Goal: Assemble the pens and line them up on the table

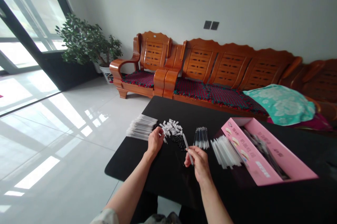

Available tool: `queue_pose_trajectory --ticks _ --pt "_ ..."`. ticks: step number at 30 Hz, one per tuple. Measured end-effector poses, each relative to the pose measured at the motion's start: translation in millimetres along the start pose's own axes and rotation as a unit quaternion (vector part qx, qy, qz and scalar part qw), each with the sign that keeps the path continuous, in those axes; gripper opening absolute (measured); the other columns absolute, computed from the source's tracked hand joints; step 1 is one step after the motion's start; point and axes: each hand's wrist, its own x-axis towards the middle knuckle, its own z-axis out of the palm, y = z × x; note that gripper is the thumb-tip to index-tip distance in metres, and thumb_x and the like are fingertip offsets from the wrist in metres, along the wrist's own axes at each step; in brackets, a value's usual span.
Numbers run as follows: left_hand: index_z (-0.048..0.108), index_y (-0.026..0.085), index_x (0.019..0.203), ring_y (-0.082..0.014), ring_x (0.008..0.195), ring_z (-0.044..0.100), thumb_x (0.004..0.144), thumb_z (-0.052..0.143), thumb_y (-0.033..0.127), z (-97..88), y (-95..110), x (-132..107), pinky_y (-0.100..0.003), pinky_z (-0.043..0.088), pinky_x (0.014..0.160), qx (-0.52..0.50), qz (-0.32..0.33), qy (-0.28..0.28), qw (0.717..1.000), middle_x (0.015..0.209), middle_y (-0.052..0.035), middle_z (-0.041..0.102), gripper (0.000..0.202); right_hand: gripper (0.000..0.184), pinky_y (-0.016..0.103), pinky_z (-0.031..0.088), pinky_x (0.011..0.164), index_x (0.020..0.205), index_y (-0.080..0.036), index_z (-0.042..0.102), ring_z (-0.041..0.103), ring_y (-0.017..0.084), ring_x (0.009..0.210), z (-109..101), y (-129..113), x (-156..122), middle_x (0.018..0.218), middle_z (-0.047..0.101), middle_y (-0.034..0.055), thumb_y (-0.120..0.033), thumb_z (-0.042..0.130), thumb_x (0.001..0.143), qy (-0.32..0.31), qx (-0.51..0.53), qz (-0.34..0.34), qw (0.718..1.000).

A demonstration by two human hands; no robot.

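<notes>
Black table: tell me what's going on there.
A person's right hand holds a slim pale tube. The left hand is beside a pile of small white pieces; whether it grips one is unclear. Small black pieces lie beside that pile. White sticks are lined up on the left, dark rods and translucent tubes on the right, near an open pink box.

Slim whitish pen barrel (185, 141), tilted, in right hand (198, 161); short white pieces (172, 129), loosely heaped beside left hand (155, 141)
</notes>
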Motion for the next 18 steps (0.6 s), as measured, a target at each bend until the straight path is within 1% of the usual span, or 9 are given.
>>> queue_pose_trajectory --ticks 2,3,4,6,7,9,11,13,18 --pt "0.061 0.018 0.083 -0.0121 0.063 0.055 0.074 0.065 0.018 -1.4 2.5 -1.5 -0.023 0.042 0.061 -0.138 -0.051 0.005 0.989 0.073 0.0001 0.062 0.01 0.029 0.02 0.039 0.034 0.078 -0.013 0.065 0.051 0.011 0.034 1.7 -0.7 -1.5 0.047 0.057 -0.0034 -0.038 0.074 0.069 0.001 -0.008 -0.013 1.0" --pt "0.063 0.016 0.086 -0.0114 0.06 0.054 0.073 0.067 0.023 -2.4 4.2 -2.7 -0.022 0.041 0.057 -0.221 -0.082 -0.002 0.972 0.072 0.0001 0.061 0.015 0.028 0.02 0.038 0.034 0.078 -0.013 0.065 0.049 0.01 0.034 2.6 -1.3 -2.5 0.046 0.056 -0.004 -0.038 0.073 0.069 0.001 -0.012 -0.02 1.0" --pt "0.064 0.015 0.089 -0.0106 0.058 0.053 0.071 0.07 0.027 -3.5 6.4 -4.2 -0.021 0.04 0.053 -0.305 -0.113 -0.017 0.945 0.071 0.0 0.06 0.023 0.026 0.019 0.036 0.033 0.077 -0.013 0.065 0.047 0.009 0.033 3.7 -2.1 -3.5 0.045 0.055 -0.0046 -0.037 0.072 0.07 0.001 -0.018 -0.026 0.999" --pt "0.066 0.012 0.094 -0.0089 0.057 0.053 0.066 0.075 0.032 -6.1 12.4 -8.1 -0.019 0.041 0.05 -0.44 -0.163 -0.055 0.882 0.071 -0.0007 0.06 0.035 0.023 0.018 0.032 0.033 0.075 -0.013 0.065 0.043 0.007 0.031 6.3 -3.5 -5.3 0.042 0.052 -0.0057 -0.036 0.07 0.072 0.003 -0.033 -0.038 0.999" --pt "0.068 0.011 0.095 -0.0083 0.058 0.053 0.064 0.078 0.032 -7.4 15.9 -10.4 -0.018 0.043 0.051 -0.482 -0.18 -0.072 0.855 0.071 -0.0013 0.06 0.039 0.022 0.017 0.031 0.033 0.074 -0.013 0.065 0.041 0.007 0.03 7.9 -4.0 -5.8 0.04 0.05 -0.0062 -0.035 0.069 0.072 0.004 -0.042 -0.041 0.998" --pt "0.07 0.01 0.094 -0.0081 0.059 0.055 0.06 0.081 0.031 -9.4 23.3 -15.0 -0.018 0.046 0.054 -0.525 -0.2 -0.092 0.822 0.07 -0.0023 0.061 0.041 0.021 0.016 0.028 0.032 0.07 -0.014 0.065 0.039 0.006 0.029 11.3 -4.6 -6.3 0.038 0.048 -0.007 -0.034 0.069 0.072 0.007 -0.057 -0.043 0.997" --pt "0.071 0.009 0.093 -0.0088 0.061 0.057 0.06 0.082 0.029 -9.8 29.3 -18.7 -0.019 0.048 0.056 -0.54 -0.207 -0.101 0.809 0.069 -0.0029 0.062 0.041 0.021 0.016 0.026 0.031 0.068 -0.015 0.064 0.038 0.006 0.028 14.8 -5.0 -6.3 0.037 0.047 -0.0073 -0.035 0.069 0.071 0.006 -0.069 -0.045 0.997" --pt "0.072 0.01 0.093 -0.0088 0.062 0.058 0.06 0.083 0.029 -8.3 32.7 -21.1 -0.019 0.049 0.058 -0.547 -0.205 -0.108 0.804 0.069 -0.0032 0.063 0.04 0.021 0.016 0.025 0.03 0.068 -0.015 0.064 0.038 0.006 0.027 17.7 -5.4 -6.1 0.037 0.047 -0.0073 -0.035 0.069 0.07 0.005 -0.076 -0.048 0.996" --pt "0.072 0.01 0.095 -0.008 0.062 0.059 0.063 0.083 0.03 -1.2 33.7 -24.2 -0.018 0.049 0.058 -0.549 -0.181 -0.127 0.806 0.071 -0.0027 0.065 0.039 0.02 0.016 0.026 0.03 0.068 -0.015 0.065 0.037 0.006 0.027 20.2 -6.3 -6.1 0.037 0.046 -0.0072 -0.035 0.069 0.069 0.013 -0.08 -0.047 0.996"
